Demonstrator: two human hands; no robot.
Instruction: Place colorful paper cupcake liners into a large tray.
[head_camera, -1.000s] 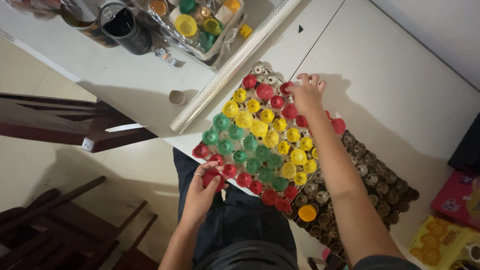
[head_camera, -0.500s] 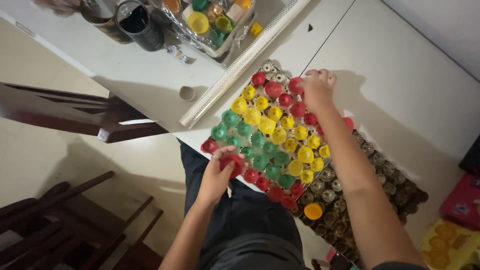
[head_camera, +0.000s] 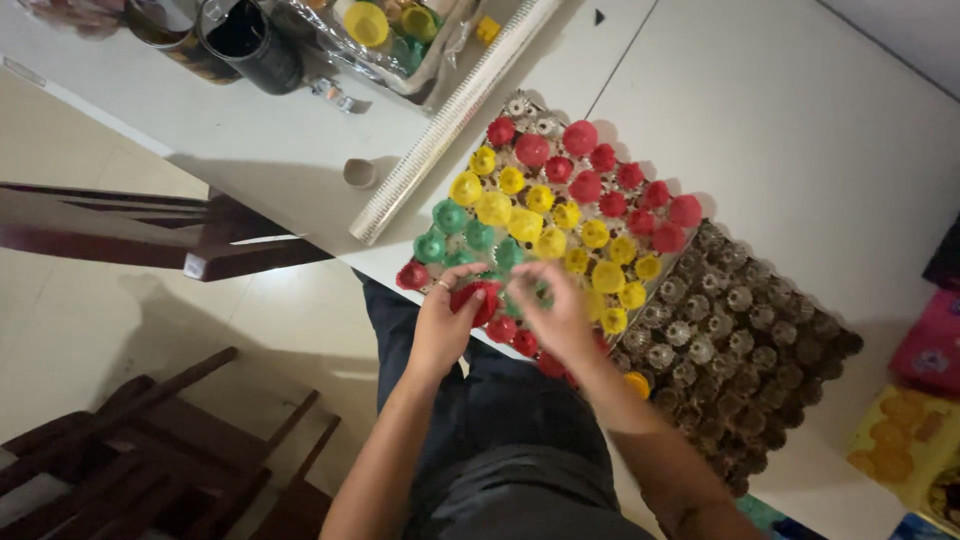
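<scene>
Both hands meet at the near edge of the egg tray (head_camera: 800, 340), which lies on the white worktop (head_camera: 800, 150). Left hand (head_camera: 445, 325) pinches a red cap (head_camera: 478, 297) between thumb and fingers. Right hand (head_camera: 555, 310) is blurred, fingers curled beside that cap over the green caps (head_camera: 450, 230); can't tell if it grips anything. Tray's left part is filled in bands: red caps (head_camera: 600, 170) far side, yellow caps (head_camera: 560, 230) middle, green, then red again along the near edge. Right part is bare brown cups. A foil-wrapped roll (head_camera: 455, 120) lies just left of the tray, a dark mug (head_camera: 250, 35) beyond it.
</scene>
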